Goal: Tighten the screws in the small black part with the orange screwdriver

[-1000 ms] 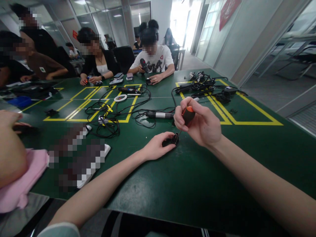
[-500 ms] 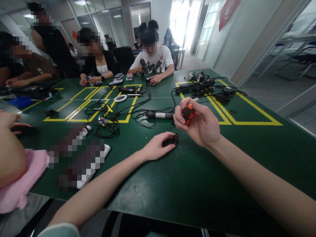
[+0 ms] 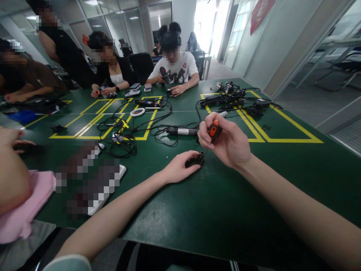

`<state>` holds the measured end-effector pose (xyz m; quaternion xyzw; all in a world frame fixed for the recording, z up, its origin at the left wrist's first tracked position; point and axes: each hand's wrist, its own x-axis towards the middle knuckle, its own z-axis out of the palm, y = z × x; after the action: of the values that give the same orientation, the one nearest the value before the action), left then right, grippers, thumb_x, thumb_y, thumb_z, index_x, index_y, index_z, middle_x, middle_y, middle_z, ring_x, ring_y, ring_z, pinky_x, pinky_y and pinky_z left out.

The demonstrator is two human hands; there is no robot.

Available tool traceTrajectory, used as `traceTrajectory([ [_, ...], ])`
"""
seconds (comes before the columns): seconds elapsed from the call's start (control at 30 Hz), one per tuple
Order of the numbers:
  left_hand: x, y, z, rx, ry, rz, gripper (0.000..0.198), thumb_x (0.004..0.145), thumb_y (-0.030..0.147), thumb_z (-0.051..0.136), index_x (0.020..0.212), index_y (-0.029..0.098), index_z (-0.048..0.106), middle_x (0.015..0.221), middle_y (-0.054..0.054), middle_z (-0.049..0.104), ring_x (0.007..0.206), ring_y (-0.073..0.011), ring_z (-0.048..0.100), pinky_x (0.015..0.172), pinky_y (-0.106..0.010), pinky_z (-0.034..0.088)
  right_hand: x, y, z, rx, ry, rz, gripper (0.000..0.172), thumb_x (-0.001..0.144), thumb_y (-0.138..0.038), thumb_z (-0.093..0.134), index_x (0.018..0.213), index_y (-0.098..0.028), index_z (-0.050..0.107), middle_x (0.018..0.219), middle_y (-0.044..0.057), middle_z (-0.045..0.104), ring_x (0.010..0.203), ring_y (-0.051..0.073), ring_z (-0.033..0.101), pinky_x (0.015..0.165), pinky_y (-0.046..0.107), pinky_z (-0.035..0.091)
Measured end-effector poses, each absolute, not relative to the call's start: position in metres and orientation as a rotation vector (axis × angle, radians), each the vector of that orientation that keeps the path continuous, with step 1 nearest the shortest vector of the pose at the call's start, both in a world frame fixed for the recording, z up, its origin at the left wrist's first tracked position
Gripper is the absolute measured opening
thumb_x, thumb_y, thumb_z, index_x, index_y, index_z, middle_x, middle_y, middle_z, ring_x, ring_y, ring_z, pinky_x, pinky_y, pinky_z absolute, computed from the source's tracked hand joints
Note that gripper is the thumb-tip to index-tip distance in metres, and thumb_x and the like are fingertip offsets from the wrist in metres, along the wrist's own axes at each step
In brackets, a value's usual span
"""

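My left hand (image 3: 180, 167) rests on the green table with thumb and fingers closed around a small black part (image 3: 199, 159) that has a short metallic cylinder standing up from it. Above and to the right, my right hand (image 3: 225, 137) grips a screwdriver (image 3: 214, 131) by its black and orange handle. Its thin shaft points down and reaches the black part's right side. Whether the tip sits in a screw is too small to tell.
Beyond my hands lie a black and silver electric screwdriver (image 3: 183, 131) with looped cables, a white ring (image 3: 137, 112) and a pile of black cables (image 3: 225, 98). Two blurred phone-like slabs (image 3: 107, 192) lie left. A co-worker's arm (image 3: 12, 169) is at far left; several people sit opposite.
The screwdriver handle has turned in my right hand, showing a different orange patch. My left hand and the black part stay in place.
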<state>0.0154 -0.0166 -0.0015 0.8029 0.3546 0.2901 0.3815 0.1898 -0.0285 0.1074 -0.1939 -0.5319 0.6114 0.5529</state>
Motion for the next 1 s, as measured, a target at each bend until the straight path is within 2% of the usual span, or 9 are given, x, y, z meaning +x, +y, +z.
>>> traceTrajectory([
  [0.13,0.016,-0.016,-0.002,2.046,0.893,0.738,0.036,0.094,0.024,0.072,0.130,0.019,0.068,0.128,-0.010,0.076,0.116,-0.0248,0.072,0.108,-0.040,0.055,0.190,-0.027,0.107,-0.502,-1.314,1.439,0.048,0.091,-0.063,0.068,0.068,-0.022,0.061,0.056,-0.002,0.048,0.049,0.013,0.040,0.051,0.030,0.031],
  [0.2,0.016,-0.016,-0.002,2.041,0.886,0.739,0.037,0.095,0.024,0.072,0.131,0.018,0.067,0.129,-0.011,0.076,0.117,-0.0248,0.071,0.109,-0.040,0.054,0.191,-0.028,0.108,-0.501,-1.323,1.452,0.050,0.093,-0.065,0.064,0.069,-0.021,0.064,0.052,-0.002,0.045,0.048,0.013,0.039,0.050,0.030,0.030],
  [0.33,0.015,-0.016,-0.002,2.040,0.895,0.723,0.037,0.096,0.025,0.072,0.131,0.019,0.067,0.130,-0.010,0.075,0.118,-0.0252,0.070,0.109,-0.041,0.054,0.196,-0.030,0.114,-0.424,-1.315,1.450,0.044,0.091,-0.065,0.066,0.082,-0.022,0.066,0.054,-0.004,0.041,0.047,0.012,0.036,0.049,0.028,0.029],
  [0.5,0.015,-0.016,0.000,2.028,0.899,0.691,0.037,0.097,0.026,0.071,0.133,0.018,0.066,0.132,-0.012,0.073,0.119,-0.0259,0.068,0.108,-0.041,0.053,0.210,-0.024,0.126,-0.439,-1.261,1.380,0.034,0.091,-0.056,0.071,0.087,-0.023,0.064,0.062,-0.004,0.045,0.049,0.010,0.036,0.049,0.028,0.029],
  [0.6,0.014,-0.016,0.001,1.997,0.894,0.679,0.037,0.097,0.028,0.070,0.133,0.018,0.066,0.133,-0.012,0.072,0.119,-0.0254,0.067,0.107,-0.040,0.053,0.222,-0.010,0.127,-0.540,-1.223,1.349,0.028,0.091,-0.049,0.074,0.085,-0.024,0.063,0.064,-0.005,0.044,0.049,0.010,0.034,0.048,0.027,0.027],
  [0.73,0.013,-0.016,0.002,1.948,0.916,0.670,0.036,0.097,0.033,0.071,0.130,0.019,0.067,0.132,-0.012,0.072,0.117,-0.0252,0.066,0.104,-0.039,0.052,0.242,0.008,0.125,-0.681,-1.127,1.387,0.030,0.091,-0.048,0.073,0.078,-0.023,0.064,0.065,-0.003,0.044,0.050,0.010,0.031,0.047,0.027,0.024],
  [0.87,0.012,-0.015,0.003,1.849,0.929,0.664,0.032,0.097,0.037,0.070,0.124,0.019,0.068,0.121,-0.009,0.073,0.109,-0.0233,0.066,0.098,-0.036,0.051,0.257,0.015,0.126,-0.705,-1.082,1.301,0.029,0.090,-0.047,0.070,0.074,-0.024,0.063,0.064,-0.002,0.042,0.050,0.011,0.030,0.046,0.028,0.025],
  [1.0,0.010,-0.011,0.005,1.627,0.889,0.708,0.029,0.095,0.042,0.069,0.112,0.019,0.068,0.103,-0.003,0.070,0.093,-0.0179,0.063,0.088,-0.031,0.049,0.250,0.018,0.110,-0.952,-1.143,1.239,0.025,0.079,-0.039,0.077,0.077,-0.021,0.060,0.067,-0.003,0.048,0.050,0.008,0.036,0.044,0.024,0.026],
])
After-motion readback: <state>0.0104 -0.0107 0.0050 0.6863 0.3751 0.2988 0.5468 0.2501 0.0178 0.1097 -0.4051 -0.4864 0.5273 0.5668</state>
